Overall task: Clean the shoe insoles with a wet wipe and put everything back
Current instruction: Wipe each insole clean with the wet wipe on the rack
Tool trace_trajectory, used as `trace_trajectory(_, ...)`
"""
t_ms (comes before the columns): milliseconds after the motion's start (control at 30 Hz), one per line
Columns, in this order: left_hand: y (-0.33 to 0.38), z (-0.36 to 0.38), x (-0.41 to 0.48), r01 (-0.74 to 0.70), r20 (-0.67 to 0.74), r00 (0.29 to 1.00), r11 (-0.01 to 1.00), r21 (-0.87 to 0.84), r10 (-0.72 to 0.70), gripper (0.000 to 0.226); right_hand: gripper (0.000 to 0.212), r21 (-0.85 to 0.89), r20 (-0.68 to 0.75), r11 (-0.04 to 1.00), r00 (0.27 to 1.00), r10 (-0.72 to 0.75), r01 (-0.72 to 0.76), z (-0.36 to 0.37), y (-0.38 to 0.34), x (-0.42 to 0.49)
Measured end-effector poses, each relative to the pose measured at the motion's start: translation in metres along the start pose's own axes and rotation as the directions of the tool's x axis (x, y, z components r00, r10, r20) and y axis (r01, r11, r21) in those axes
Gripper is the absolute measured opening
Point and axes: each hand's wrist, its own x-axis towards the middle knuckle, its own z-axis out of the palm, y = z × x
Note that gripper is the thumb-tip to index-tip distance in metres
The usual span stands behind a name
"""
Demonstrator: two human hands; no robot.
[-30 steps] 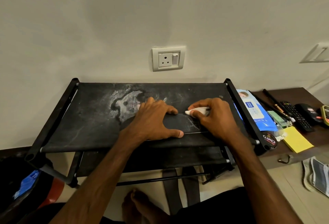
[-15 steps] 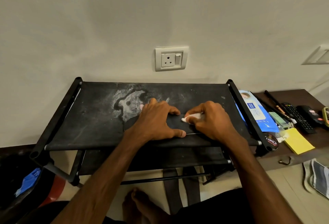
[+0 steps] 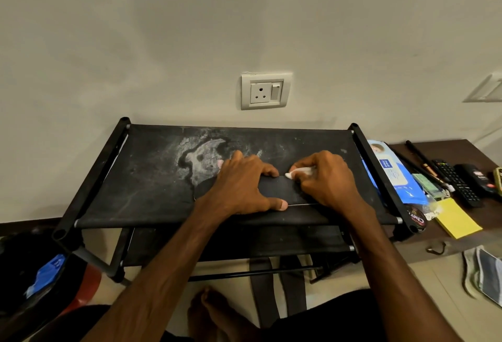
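Rack fabric, dark flat insole, white wipe

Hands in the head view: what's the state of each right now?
Left hand: open, pressing the dark insole down flat.
Right hand: closed, gripping a white wet wipe against the insole.

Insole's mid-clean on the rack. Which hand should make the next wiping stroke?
Right. The right hand pinches the wet wipe against the insole, while the left hand lies flat on the insole, pinning it to the shoe rack.
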Motion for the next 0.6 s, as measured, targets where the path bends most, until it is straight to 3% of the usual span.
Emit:
trace_trajectory(100,0.0,-0.001,0.0,0.006,-0.007,1.0,1.0,-0.015,-0.006,0.074,0.02,-0.011,-0.019,1.0,1.0,0.002,-0.002,-0.001,0.004,-0.001)
trace_trajectory(267,-0.003,0.0,0.0,0.006,-0.004,1.0,1.0,-0.022,-0.006,0.072,0.014,0.06,0.024,0.989,0.99,-0.139,0.137,0.016,-0.016,-0.019)
trace_trajectory(500,0.0,-0.001,-0.001,0.014,-0.011,1.0,0.999,-0.04,-0.014,0.072,0.014,0.027,-0.073,0.998,0.995,0.064,-0.063,-0.006,0.016,-0.007)
trace_trajectory(600,-0.001,-0.001,-0.002,0.015,-0.014,1.0,0.999,-0.034,-0.015,0.073,0.017,-0.02,-0.066,1.0,0.998,-0.002,0.001,-0.002,0.005,-0.014)
